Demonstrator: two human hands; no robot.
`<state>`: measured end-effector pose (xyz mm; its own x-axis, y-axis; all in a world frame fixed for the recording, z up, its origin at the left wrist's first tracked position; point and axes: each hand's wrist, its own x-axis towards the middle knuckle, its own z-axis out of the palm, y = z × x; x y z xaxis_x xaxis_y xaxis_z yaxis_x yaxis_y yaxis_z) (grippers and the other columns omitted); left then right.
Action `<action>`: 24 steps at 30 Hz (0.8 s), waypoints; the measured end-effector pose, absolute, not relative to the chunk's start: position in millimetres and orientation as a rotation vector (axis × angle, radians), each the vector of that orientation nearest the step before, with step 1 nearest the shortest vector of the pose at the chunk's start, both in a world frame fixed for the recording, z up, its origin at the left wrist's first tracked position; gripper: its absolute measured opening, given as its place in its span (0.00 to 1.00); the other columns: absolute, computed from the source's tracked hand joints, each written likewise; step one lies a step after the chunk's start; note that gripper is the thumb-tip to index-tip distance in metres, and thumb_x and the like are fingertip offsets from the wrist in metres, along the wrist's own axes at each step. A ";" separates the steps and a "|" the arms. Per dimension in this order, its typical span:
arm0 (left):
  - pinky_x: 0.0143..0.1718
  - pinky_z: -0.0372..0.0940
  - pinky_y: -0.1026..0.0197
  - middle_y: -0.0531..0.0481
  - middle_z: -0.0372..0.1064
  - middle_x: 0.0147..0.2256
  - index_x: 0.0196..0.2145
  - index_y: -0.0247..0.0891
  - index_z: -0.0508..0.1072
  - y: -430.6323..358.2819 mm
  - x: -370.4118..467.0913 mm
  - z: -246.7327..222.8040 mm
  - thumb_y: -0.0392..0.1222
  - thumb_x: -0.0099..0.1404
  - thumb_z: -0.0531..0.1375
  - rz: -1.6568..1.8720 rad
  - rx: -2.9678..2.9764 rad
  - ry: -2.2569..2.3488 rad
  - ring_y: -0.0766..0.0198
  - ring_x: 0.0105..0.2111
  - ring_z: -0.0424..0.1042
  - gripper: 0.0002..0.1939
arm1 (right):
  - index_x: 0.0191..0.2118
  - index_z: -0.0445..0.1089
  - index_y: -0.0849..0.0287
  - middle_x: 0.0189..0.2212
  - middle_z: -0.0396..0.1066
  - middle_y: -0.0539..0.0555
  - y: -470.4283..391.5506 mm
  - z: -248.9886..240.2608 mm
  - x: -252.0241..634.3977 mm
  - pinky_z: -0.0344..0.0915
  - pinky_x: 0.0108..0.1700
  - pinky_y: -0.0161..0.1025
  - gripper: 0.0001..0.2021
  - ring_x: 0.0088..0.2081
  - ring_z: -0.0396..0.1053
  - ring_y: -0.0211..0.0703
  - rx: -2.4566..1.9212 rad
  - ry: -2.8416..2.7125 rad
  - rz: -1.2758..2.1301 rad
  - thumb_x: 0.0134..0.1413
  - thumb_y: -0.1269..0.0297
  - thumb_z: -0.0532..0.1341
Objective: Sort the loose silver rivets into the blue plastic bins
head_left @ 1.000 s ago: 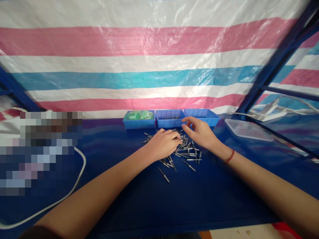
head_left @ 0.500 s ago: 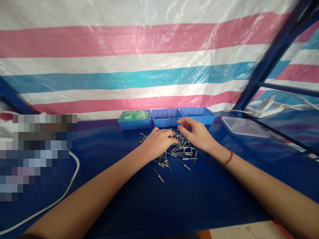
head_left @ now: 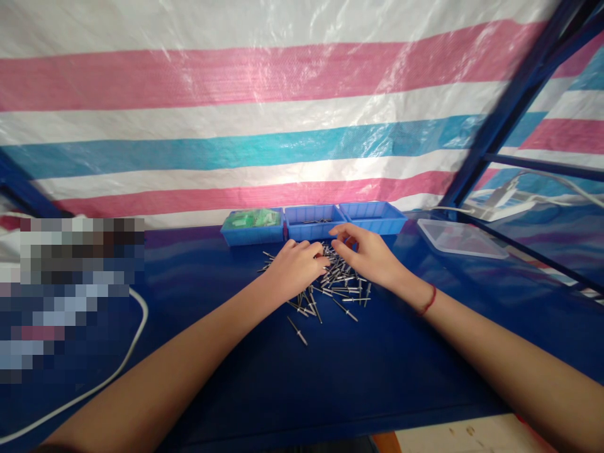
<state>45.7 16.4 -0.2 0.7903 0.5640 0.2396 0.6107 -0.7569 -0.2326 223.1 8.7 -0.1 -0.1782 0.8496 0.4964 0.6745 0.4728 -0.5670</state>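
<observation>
Several silver blind rivets (head_left: 346, 290) lie in a loose pile on the blue table, with a single one (head_left: 297, 331) apart at the front. Over the pile's left side is my left hand (head_left: 298, 267), its thumb and fingers drawn together at the rivets. A bit of metal shows at these fingertips, apparently a rivet, mostly hidden by the hand. My right hand (head_left: 369, 253) hovers at the pile's right edge, thumb and curled fingers apart, with nothing visible between them.
Behind the pile stand three blue bins: the left bin (head_left: 252, 236) with green packets, the middle bin (head_left: 302, 230) with a few rivets, and the right bin (head_left: 377, 224). A clear plastic lid (head_left: 460, 239) lies right. A white cable (head_left: 136, 340) curves at left.
My left hand has shifted slightly at the pile, its fingers still drawn together. My right hand has barely changed. The whole view has moved a little.
</observation>
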 end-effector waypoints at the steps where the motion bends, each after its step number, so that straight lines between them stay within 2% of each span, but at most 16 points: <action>1: 0.35 0.52 0.58 0.49 0.68 0.40 0.39 0.40 0.73 16.3 45.3 0.0 0.40 0.67 0.54 -0.223 -2.688 -0.908 0.59 0.41 0.67 0.08 | 0.40 0.69 0.61 0.26 0.68 0.51 8.7 -0.3 223.1 0.62 0.31 0.38 0.11 0.24 0.64 0.38 -1.265 -1.924 0.280 0.52 0.65 0.55; 5: 0.34 0.53 0.58 0.50 0.68 0.39 0.37 0.40 0.72 16.9 43.7 -0.9 0.39 0.68 0.51 -0.220 -2.691 -0.880 0.59 0.39 0.67 0.10 | 0.41 0.69 0.62 0.26 0.68 0.51 8.4 -0.3 222.8 0.62 0.31 0.38 0.12 0.25 0.64 0.38 -1.263 -1.934 0.282 0.52 0.64 0.54; 10: 0.33 0.54 0.59 0.49 0.68 0.38 0.41 0.38 0.70 19.0 41.6 -2.4 0.35 0.68 0.49 -0.221 -2.691 -0.879 0.59 0.39 0.68 0.10 | 0.40 0.69 0.63 0.26 0.69 0.52 7.9 0.8 222.6 0.62 0.31 0.38 0.12 0.25 0.65 0.39 -1.266 -1.941 0.287 0.52 0.64 0.54; 14: 0.33 0.53 0.59 0.50 0.68 0.37 0.46 0.44 0.69 20.6 40.7 -2.5 0.33 0.67 0.52 -0.209 -2.681 -0.880 0.60 0.38 0.68 0.13 | 0.41 0.69 0.62 0.27 0.69 0.51 8.4 -0.2 222.8 0.62 0.32 0.38 0.12 0.25 0.65 0.38 -1.263 -1.952 0.298 0.53 0.64 0.55; 16: 0.33 0.52 0.59 0.50 0.67 0.38 0.44 0.46 0.70 20.3 40.8 -2.1 0.34 0.66 0.53 -0.201 -2.666 -0.876 0.60 0.38 0.67 0.12 | 0.41 0.69 0.63 0.27 0.69 0.51 8.2 -0.3 222.5 0.62 0.32 0.37 0.12 0.25 0.64 0.37 -1.264 -1.960 0.304 0.53 0.65 0.55; 20: 0.34 0.50 0.58 0.49 0.67 0.40 0.37 0.42 0.73 18.6 41.2 0.6 0.36 0.66 0.55 -0.188 -2.625 -0.853 0.57 0.41 0.64 0.08 | 0.42 0.68 0.63 0.27 0.68 0.51 7.0 0.7 221.7 0.62 0.31 0.37 0.12 0.24 0.64 0.36 -1.265 -1.964 0.308 0.53 0.65 0.54; 24: 0.35 0.49 0.58 0.50 0.67 0.43 0.38 0.44 0.74 17.4 41.3 3.6 0.35 0.65 0.56 -0.177 -2.653 -0.793 0.58 0.43 0.62 0.07 | 0.43 0.67 0.63 0.28 0.69 0.51 6.8 0.7 222.3 0.62 0.31 0.37 0.13 0.24 0.63 0.36 -1.270 -1.957 0.314 0.53 0.64 0.55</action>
<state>41.3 17.4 3.6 0.8342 0.5053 0.2207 0.5512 -0.7757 -0.3075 222.3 6.8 0.7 -0.2094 0.8597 0.4658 0.6706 0.4730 -0.5714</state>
